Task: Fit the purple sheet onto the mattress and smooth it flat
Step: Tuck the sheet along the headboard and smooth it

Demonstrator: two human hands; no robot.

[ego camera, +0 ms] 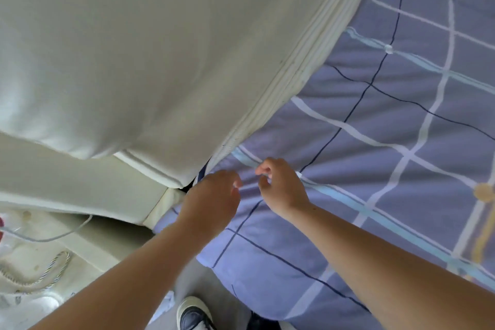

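At the mattress corner by the headboard (160, 61), the right hand (281, 185) pinched the purple sheet (375, 142), while the curled left hand (214, 195) had an unclear hold; 2 even tugs would likely flatten the creases.

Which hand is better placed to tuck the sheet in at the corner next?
Likely the left hand: it is right beside the gap at the white padded panel. The right hand lies farther in over the purple sheet.

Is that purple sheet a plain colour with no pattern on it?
No, the purple sheet carries a grid of white, pale blue and dark lines across its surface.
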